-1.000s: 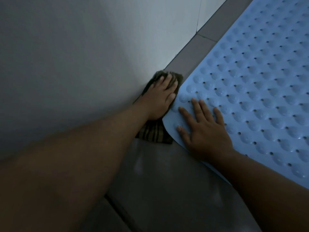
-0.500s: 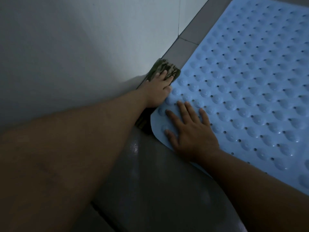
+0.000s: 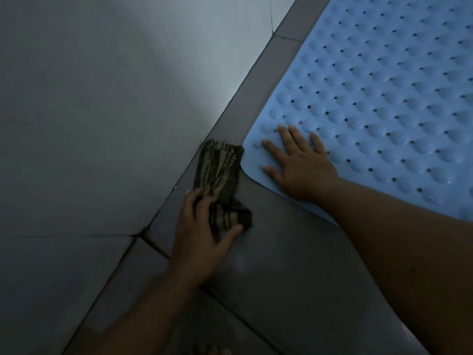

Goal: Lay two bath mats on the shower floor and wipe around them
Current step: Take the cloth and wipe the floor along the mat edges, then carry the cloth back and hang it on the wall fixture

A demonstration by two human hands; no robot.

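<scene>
A light blue bath mat [image 3: 378,93] with raised bumps and small holes lies flat on the dark grey floor at the right. My right hand [image 3: 302,165] rests palm down on its rounded near corner, fingers spread. A dark striped cloth [image 3: 220,172] lies stretched along the strip of floor between the wall and the mat's edge. My left hand [image 3: 202,234] grips the cloth's near end, thumb and fingers pinched around it. Only one mat is in view.
A pale tiled wall [image 3: 102,98] fills the left side and meets the floor [image 3: 281,278] along a diagonal line. Dark grout lines cross the floor tiles in the foreground. The light is dim.
My left hand has pulled the cloth back along the wall toward me, from beside the mat's edge to the mat's near corner. My right hand has stayed on the mat's corner.
</scene>
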